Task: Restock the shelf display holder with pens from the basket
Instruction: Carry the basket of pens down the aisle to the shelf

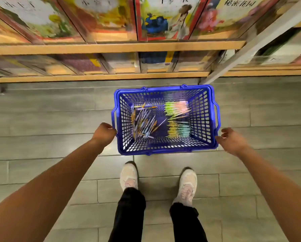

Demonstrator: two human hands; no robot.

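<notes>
The basket is moulded in glossy blue perforated plastic; the floor is laid in matt grey wood-grain planks, the shelf is edged in pale smooth wood

A single wide-angle view comes from the person's head and faces steeply down and a little forward. At the lower edge it looks almost straight down on the person's own shoes and the floor. Both forearms enter from the lower corners and converge at arm's reach on the left hand and right hand. Between them, near the centre, the basket is seen from above, its inside open to view. The upper third takes in the shelves ahead, seen obliquely from above, smeared and bowed by the lens.
</notes>
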